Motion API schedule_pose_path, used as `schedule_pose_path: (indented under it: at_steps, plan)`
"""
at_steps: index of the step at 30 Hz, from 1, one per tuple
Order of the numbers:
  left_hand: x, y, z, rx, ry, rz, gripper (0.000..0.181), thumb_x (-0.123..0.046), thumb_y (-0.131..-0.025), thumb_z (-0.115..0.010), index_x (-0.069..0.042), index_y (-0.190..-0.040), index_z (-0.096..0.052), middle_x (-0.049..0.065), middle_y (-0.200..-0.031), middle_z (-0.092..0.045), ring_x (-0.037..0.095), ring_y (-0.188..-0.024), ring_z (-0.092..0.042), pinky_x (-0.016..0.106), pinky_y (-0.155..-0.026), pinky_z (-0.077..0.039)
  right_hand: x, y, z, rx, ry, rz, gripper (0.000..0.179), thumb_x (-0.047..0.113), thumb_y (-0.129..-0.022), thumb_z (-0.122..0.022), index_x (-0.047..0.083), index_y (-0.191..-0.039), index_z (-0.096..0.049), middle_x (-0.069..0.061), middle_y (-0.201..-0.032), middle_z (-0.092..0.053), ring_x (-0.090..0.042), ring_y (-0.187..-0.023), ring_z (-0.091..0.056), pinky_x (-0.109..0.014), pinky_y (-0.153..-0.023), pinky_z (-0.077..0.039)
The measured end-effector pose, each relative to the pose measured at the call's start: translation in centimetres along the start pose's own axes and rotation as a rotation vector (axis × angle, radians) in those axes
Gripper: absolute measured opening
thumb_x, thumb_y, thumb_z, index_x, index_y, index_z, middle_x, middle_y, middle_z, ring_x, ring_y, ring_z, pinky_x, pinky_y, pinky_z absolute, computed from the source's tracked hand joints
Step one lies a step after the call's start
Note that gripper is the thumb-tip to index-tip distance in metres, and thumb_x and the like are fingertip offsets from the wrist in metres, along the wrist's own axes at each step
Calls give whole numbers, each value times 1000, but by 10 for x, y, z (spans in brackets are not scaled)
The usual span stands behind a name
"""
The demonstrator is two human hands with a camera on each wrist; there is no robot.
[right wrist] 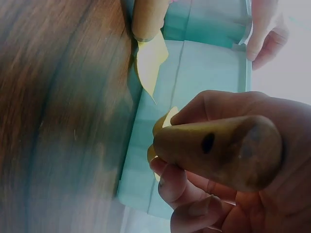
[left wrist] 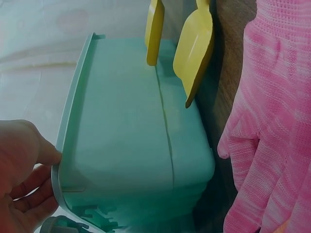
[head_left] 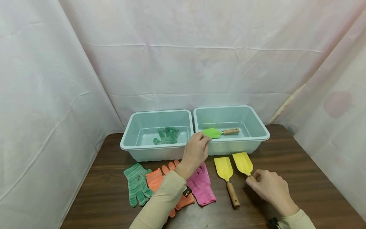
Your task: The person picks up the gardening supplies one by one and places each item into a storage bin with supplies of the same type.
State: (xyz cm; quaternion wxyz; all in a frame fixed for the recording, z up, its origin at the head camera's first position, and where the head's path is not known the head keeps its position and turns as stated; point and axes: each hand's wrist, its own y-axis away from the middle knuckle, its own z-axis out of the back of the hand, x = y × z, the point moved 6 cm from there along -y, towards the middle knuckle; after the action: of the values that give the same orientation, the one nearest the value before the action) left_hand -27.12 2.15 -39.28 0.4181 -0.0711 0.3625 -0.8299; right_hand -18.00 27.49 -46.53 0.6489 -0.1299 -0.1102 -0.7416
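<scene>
My left hand (head_left: 196, 151) pinches the rim of the right pale green plastic tub (head_left: 237, 146) at its near left corner, thumb outside in the left wrist view. Inside that tub lies a green hand trowel (head_left: 213, 133) with a wooden handle. My right hand (head_left: 270, 187) holds a yellow hand shovel (head_left: 243, 163) by its wooden handle (right wrist: 218, 150), blade tilted up toward the tub's front. A second yellow shovel (head_left: 224, 168) lies on the table to its left. Beneath my left forearm are a pink glove (head_left: 201, 187) and orange gloves (head_left: 155, 178), partly hidden.
The left tub (head_left: 155, 153) stands beside the right one and holds a green glove (head_left: 167, 135). Another green glove (head_left: 137, 184) lies at the left on the dark wooden table (head_left: 100, 197). Pale curtains (head_left: 183, 70) hang behind and at both sides.
</scene>
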Motion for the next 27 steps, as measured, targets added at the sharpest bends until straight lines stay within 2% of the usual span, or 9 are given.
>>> schedule_pose_path:
  at_steps: [27]
  plan:
    - [3, 1, -2, -15, 4, 0, 17, -13, -98, -60, -16, -103, -76, -2, -95, -64, 13, -89, -61, 23, -71, -53, -2, 4, 25, -21, 49, 58, 17, 42, -79, -71, 28, -69, -66, 10, -54, -54, -15, -49, -47, -33, -40, -33]
